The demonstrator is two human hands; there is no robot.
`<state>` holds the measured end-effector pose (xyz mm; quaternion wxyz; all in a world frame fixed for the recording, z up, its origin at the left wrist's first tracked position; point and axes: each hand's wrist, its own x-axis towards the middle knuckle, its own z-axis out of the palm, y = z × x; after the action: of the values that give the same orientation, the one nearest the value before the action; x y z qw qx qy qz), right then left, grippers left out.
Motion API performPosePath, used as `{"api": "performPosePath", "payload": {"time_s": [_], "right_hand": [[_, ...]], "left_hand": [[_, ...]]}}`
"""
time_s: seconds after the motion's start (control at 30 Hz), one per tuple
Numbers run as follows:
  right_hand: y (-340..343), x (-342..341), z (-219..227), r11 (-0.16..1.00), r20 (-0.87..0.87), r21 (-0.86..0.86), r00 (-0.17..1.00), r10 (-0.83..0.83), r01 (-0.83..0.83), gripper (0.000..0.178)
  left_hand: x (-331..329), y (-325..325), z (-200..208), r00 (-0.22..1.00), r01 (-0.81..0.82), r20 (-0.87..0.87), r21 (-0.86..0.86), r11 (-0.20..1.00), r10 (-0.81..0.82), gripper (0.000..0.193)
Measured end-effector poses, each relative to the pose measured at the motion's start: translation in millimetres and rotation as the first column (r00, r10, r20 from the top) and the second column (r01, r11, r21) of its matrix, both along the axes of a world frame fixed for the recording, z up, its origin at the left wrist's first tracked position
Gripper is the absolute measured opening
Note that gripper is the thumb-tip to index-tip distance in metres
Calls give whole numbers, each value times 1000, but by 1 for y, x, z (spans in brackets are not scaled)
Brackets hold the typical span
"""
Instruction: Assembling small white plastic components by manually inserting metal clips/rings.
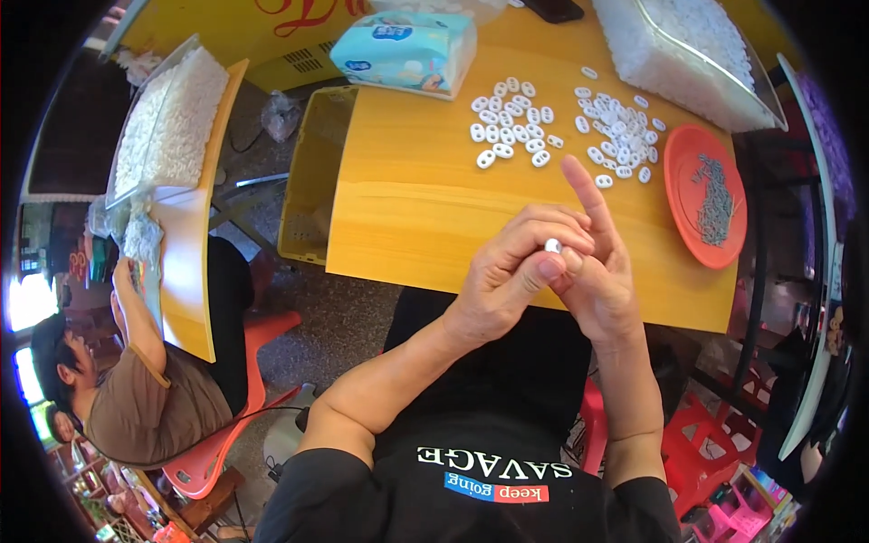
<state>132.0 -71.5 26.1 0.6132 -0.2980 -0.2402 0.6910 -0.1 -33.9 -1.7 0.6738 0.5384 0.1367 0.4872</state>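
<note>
My left hand (507,271) pinches a small white plastic piece (553,245) between thumb and fingers, above the near edge of the table. My right hand (605,288) is pressed against it, its thumb and curled fingers at the same piece and its index finger stretched up and away. Beyond my hands lie two loose groups of white oval pieces with two holes each, a left group (505,138) spread flat and a right group (625,136) partly heaped. To the right, a red plate (679,204) holds many small grey metal pins or screws.
A clear bin (724,104) full of white pieces stands at the far right of the wooden table (407,217). A blue tissue pack (407,54) and a dark phone-like object (554,9) lie at the back. A yellow crate (303,217) is left; another person (154,389) works at a side table.
</note>
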Motion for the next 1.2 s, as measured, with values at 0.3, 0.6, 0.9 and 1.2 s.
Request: {"api": "performPosePath", "payload": {"time_s": [0.3,0.6,0.9,1.2], "right_hand": [[8,10,-2,999,5,18,999,49,-49,78],[15,84,-21,938,839,237,433,-329,254,20],[68,75,-16,864,859,502,-91,-504,-44,9],[104,57,-26,875,794,388,-377,-477,-290,10]], "left_hand": [[-17,15,3,999,5,-54,-75,997,-9,31],[-152,121,-3,573,-688,-450,192,700,685,30],[-152,119,-21,362,-697,-513,406,591,778,41],[-49,42,22,748,-419,-409,319,850,523,32]]}}
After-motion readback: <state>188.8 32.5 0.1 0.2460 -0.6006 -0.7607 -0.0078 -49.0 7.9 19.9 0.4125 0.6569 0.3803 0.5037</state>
